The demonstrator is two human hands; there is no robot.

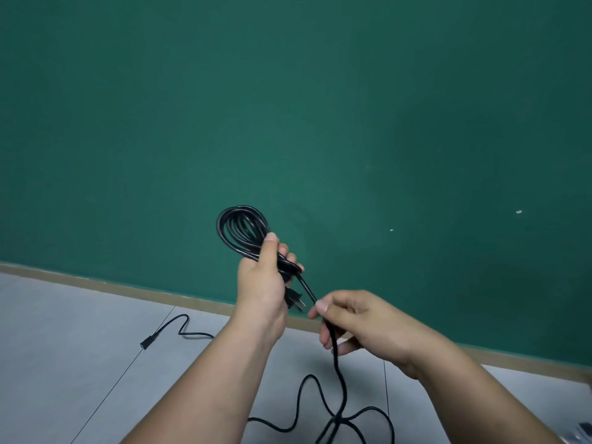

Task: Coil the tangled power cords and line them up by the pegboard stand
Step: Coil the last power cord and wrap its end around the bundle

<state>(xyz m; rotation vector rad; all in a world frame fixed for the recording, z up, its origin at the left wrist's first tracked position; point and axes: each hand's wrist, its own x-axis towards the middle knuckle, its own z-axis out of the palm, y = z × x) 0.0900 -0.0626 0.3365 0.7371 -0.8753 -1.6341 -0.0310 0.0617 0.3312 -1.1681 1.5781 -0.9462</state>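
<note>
Mid-coil. Left hand (266, 283) grips the gathered loops of a thin black rubbery power cord (242, 210), raised before the green wall (288, 91). Right hand (362, 322) pinches the free run; slack trails on the grey tiled floor (80, 347). Next, likely: draw another loop across.

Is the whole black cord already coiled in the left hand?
No, the left hand holds some loops, but much cord lies loose on the floor.

- Grey tiled floor (64, 347) down here, thin dark seams cutting across it.
- On the left tile, a black connector end (145, 343) lies flat, its wavy lead snaking off to the right.
- Low centre, loose loops of the power cord (336, 418) sprawl and cross each other.
</note>
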